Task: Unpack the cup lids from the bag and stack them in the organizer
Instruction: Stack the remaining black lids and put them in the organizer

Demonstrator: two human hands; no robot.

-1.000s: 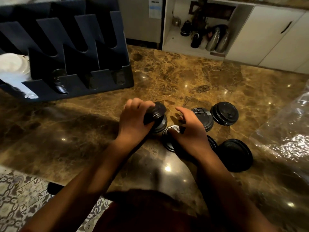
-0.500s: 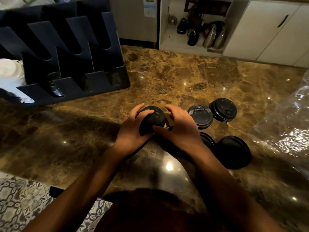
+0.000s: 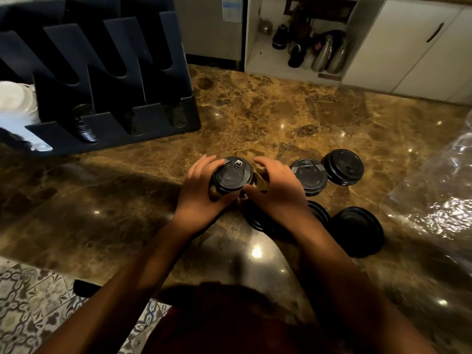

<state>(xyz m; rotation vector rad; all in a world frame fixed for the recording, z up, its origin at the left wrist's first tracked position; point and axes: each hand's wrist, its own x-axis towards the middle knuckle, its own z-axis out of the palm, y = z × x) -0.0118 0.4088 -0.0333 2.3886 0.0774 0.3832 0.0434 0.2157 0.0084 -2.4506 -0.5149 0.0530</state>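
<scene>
From the head camera, a dark blue organizer (image 3: 102,80) stands at the back left of the counter (image 3: 255,118). It has slanted dividers that form several angled slots. One slot near its left side holds a short row of black lids (image 3: 85,129) leaning on edge; the slots to the right look dark, and I cannot tell what they hold. White cups or lids (image 3: 15,103) sit at the organizer's far left end, blurred.

The left hand (image 3: 201,192) curls around a small stack of black lids (image 3: 231,176), gripping it from the left with the top lid facing up, its sip tab visible. The right hand (image 3: 275,190) is just beside the stack on its right, its bent fingertips near or touching it; whether it actually grips the stack cannot be told. Four more lids lie flat on the counter: one grey-topped lid (image 3: 307,176) just right of the right hand, another lid (image 3: 342,166) touching it on the right, a large black lid (image 3: 356,229) nearer the camera, and one partly hidden lid (image 3: 318,212) under the right wrist. A crinkled clear plastic bag (image 3: 434,190) lies at the right edge, shiny with reflections.

The counter is polished brown marble with gold veins and bright glints of light. Behind it, white cabinets (image 3: 398,44) line the wall, and an open compartment holds metal flasks (image 3: 329,56) and dark kitchen items. Patterned floor tiles (image 3: 33,302) show at the lower left.
</scene>
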